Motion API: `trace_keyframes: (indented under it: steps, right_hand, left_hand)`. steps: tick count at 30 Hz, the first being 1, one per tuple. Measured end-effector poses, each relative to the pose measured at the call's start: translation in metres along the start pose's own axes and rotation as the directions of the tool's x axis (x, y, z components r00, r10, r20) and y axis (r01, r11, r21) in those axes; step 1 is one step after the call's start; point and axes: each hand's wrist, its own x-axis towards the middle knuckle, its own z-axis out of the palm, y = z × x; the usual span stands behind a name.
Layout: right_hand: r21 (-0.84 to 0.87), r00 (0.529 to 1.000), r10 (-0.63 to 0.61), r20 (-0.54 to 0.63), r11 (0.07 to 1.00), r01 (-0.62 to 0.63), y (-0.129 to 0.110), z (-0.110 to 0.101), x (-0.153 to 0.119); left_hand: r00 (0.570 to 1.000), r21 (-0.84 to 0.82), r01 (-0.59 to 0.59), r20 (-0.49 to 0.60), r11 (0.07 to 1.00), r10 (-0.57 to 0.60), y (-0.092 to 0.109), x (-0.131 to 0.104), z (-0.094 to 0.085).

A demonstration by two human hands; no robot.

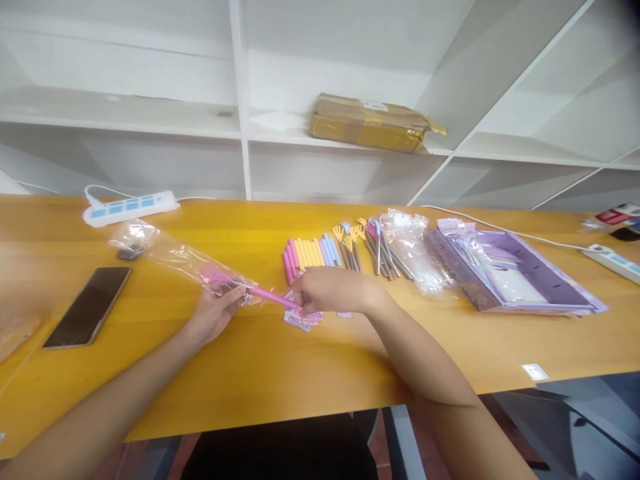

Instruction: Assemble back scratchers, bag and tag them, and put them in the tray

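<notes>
My left hand (pixel 216 313) is closed on a pink back scratcher (pixel 273 297) and the mouth of a clear plastic bag (pixel 175 257). The pink claw end lies inside the bag; the pink handle sticks out to the right. My right hand (pixel 315 291) has its fingers bent down at the handle's end, over a small pile of printed cards (pixel 300 321); whether it grips the handle or a card is hidden. Behind it lie pink, yellow and blue handle tubes (pixel 309 253), and to their right metal rods with coloured claws (pixel 377 250).
Clear bags (pixel 415 250) lie beside a purple box (pixel 550 273) on the right. A phone (pixel 87 308) and a power strip (pixel 131 208) are at the left. A taped parcel (pixel 370 125) sits on the shelf. Another power strip (pixel 615 261) is at the far right.
</notes>
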Motion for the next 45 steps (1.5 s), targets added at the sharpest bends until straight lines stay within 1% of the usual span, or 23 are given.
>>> trace_keyframes:
  steps: [3, 6, 11, 15, 18, 21, 24, 27, 31, 35, 37, 40, 42, 45]
  right_hand:
    - [-0.015, 0.998, -0.026, -0.049, 1.000, 0.025, 0.004, 0.003, 0.003]
    - [0.007, 0.996, -0.069, -0.059, 0.998, 0.070, 0.006, 0.005, 0.006]
    - [0.003, 0.992, -0.106, -0.074, 0.994, 0.106, -0.003, 0.004, 0.006]
    - [-0.035, 0.977, -0.140, -0.162, 0.990, 0.136, -0.012, 0.004, 0.006]
    - [-0.069, 0.960, -0.180, -0.214, 0.983, 0.169, -0.014, 0.007, 0.009]
    - [-0.105, 0.953, -0.187, -0.238, 0.980, 0.166, -0.013, 0.012, 0.014]
    - [-0.148, 0.943, -0.222, -0.249, 0.971, 0.190, -0.012, 0.016, 0.018]
    - [-0.157, 0.936, -0.247, -0.251, 0.964, 0.213, -0.013, 0.019, 0.021]
    - [-0.165, 0.930, -0.255, -0.264, 0.962, 0.217, -0.016, 0.020, 0.023]
    - [-0.181, 0.927, -0.263, -0.266, 0.959, 0.219, -0.019, 0.024, 0.025]
    - [-0.189, 0.924, -0.263, -0.277, 0.958, 0.216, -0.019, 0.026, 0.027]
    - [-0.170, 0.915, -0.255, -0.312, 0.963, 0.211, -0.016, 0.028, 0.030]
    - [-0.130, 0.912, -0.261, -0.315, 0.964, 0.231, -0.012, 0.025, 0.029]
    - [-0.070, 0.907, -0.303, -0.291, 0.953, 0.296, -0.009, 0.017, 0.024]
  left_hand:
    - [1.000, -0.023, 0.003, 0.002, 1.000, -0.003, 0.003, -0.001, 0.002]
    - [0.999, -0.023, 0.020, 0.026, 1.000, -0.019, 0.006, -0.001, 0.003]
    - [0.996, 0.013, 0.054, 0.069, 0.998, -0.055, 0.005, -0.003, 0.005]
    - [0.989, 0.071, 0.073, 0.124, 0.995, -0.081, 0.000, -0.005, 0.003]
    - [0.982, 0.134, 0.081, 0.158, 0.988, -0.101, -0.003, -0.005, 0.001]
    - [0.982, 0.199, 0.040, 0.171, 0.979, -0.075, -0.006, -0.004, -0.001]
    - [0.982, 0.268, -0.013, 0.184, 0.963, -0.038, -0.008, -0.005, -0.003]
    - [0.970, 0.338, -0.025, 0.236, 0.941, -0.059, -0.008, -0.006, -0.004]
    - [0.939, 0.439, -0.065, 0.331, 0.896, -0.094, -0.006, -0.009, -0.003]
    - [0.925, 0.445, -0.090, 0.369, 0.891, -0.091, -0.007, -0.008, -0.004]
    - [0.930, 0.433, -0.101, 0.360, 0.896, -0.069, -0.009, -0.007, -0.005]
    - [0.956, 0.382, -0.103, 0.293, 0.918, -0.014, -0.008, -0.005, -0.005]
    - [0.974, 0.317, -0.072, 0.228, 0.946, -0.002, -0.004, -0.005, -0.003]
    - [0.991, 0.193, -0.001, 0.134, 0.981, -0.026, 0.002, -0.005, 0.001]
